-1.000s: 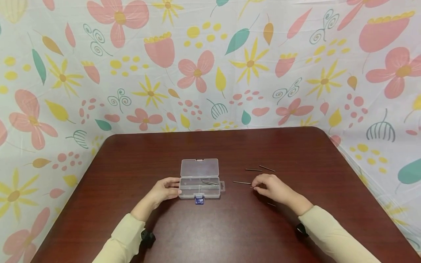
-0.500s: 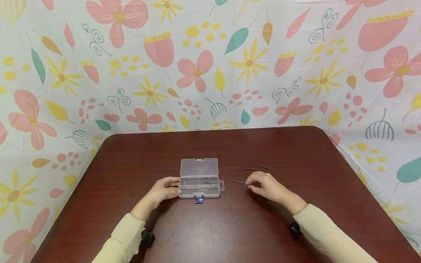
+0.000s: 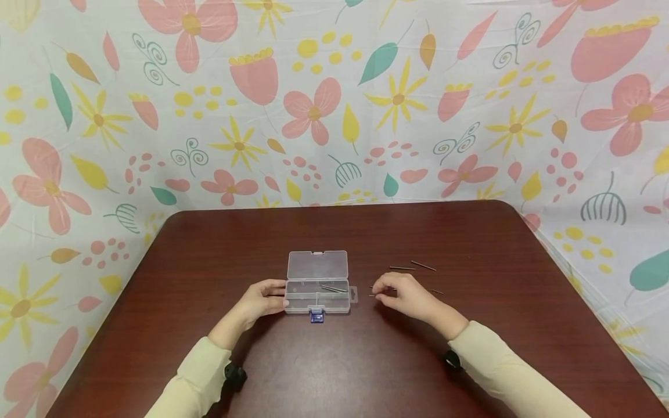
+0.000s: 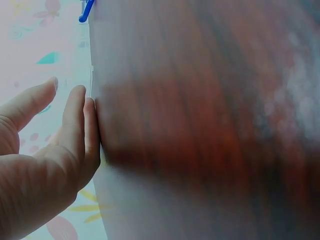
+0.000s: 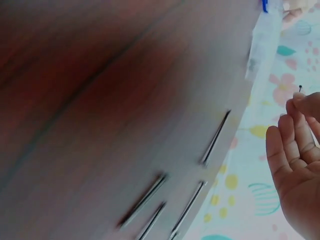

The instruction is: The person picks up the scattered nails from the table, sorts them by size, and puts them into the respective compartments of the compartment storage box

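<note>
A clear plastic box (image 3: 300, 305) stands on the table with its lid (image 3: 317, 266) raised and its blue latch (image 3: 316, 317) hanging at the front. A few nails (image 3: 333, 288) lie in its back compartment. My left hand (image 3: 258, 302) touches the box's left end, thumb and fingers apart; its fingers (image 4: 75, 120) look straight in the left wrist view. To the right of the box, my right hand (image 3: 405, 295) pinches a nail (image 5: 300, 88) between thumb and forefinger, one end sticking out past the fingertips.
Several loose nails (image 3: 402, 267) lie on the dark wooden table (image 3: 251, 244) behind and around the right hand; one is partly hidden by it. A hang tab (image 3: 353, 294) juts from the box's right end. Behind the table hangs a flowered cloth (image 3: 313, 157).
My right hand has moved left toward the box, with the pinched nail in it. The left hand and the box have stayed in place.
</note>
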Motion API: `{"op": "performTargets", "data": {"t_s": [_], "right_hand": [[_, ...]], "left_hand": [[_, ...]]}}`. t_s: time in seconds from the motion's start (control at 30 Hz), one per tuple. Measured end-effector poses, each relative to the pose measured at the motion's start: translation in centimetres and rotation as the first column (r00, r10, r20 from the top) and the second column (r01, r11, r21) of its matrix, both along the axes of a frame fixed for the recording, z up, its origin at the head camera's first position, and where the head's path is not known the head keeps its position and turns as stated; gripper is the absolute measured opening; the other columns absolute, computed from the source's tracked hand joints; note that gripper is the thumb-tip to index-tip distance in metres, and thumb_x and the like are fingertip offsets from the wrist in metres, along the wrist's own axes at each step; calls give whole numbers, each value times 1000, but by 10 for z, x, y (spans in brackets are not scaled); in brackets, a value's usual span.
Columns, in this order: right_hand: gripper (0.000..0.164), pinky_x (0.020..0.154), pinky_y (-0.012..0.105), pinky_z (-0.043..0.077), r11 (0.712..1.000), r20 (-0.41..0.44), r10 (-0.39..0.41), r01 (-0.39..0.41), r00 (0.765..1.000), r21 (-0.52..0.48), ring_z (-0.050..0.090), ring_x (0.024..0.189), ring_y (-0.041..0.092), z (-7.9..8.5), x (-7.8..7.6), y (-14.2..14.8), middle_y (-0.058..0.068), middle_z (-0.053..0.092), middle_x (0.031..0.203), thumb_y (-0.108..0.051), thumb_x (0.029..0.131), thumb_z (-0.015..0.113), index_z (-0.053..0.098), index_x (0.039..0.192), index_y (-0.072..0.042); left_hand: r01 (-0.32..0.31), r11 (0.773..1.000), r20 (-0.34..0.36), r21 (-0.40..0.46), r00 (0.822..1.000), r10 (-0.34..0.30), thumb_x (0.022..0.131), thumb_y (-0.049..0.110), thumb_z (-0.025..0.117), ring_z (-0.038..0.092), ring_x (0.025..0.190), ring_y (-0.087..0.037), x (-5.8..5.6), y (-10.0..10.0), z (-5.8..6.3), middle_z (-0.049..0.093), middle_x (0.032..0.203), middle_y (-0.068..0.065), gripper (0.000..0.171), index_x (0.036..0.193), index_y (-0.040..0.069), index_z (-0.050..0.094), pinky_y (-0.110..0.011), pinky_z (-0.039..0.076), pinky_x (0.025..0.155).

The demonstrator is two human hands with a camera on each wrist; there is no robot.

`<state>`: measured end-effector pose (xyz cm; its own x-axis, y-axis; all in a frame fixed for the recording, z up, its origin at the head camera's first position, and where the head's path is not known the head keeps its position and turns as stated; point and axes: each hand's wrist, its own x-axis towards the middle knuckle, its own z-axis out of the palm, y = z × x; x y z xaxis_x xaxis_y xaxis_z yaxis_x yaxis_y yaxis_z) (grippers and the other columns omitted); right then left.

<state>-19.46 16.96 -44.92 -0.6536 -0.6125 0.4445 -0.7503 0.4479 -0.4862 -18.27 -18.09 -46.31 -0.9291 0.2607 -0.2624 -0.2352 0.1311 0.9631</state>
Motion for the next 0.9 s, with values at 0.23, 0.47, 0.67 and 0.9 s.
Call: {"op": "performTargets", "data": {"t_s": [0.23,0.47,0.67,0.9], "right_hand": [[12,68,26,54,1000,53,-13,12,999,24,62,77,15,8,-1,-28,4,67,82,5,78,70,66,85,-3],[11,68,22,54,999,3,-12,12,1000,35,61,77,15,6,0,-47,3,67,83,4,77,70,66,83,-4],[10,64,20,52,997,50,-15,12,999,76,60,75,13,4,1,-59,2,66,80,4,78,69,66,83,-4],[8,69,23,53,991,39,-26,20,999,129,61,78,16,3,4,-67,5,68,80,3,79,68,68,83,-4]], "left_hand": [[5,1000,2,-7,1000,-5,82,-8,63,63,90,-15,0,1,1,51,124,-35,56,132,-15,41,-30,56,80],[22,1000,1,0,1000,-22,82,-8,63,63,93,-16,1,2,0,48,126,-37,57,133,-15,38,-32,56,80],[27,1000,0,-5,1000,-27,82,-7,64,63,95,-18,1,2,-2,49,126,-37,58,133,-15,38,-32,56,81],[23,1000,-1,-7,1000,-23,82,-7,64,63,91,-14,1,3,-3,49,126,-36,57,133,-15,39,-31,56,80]]}}
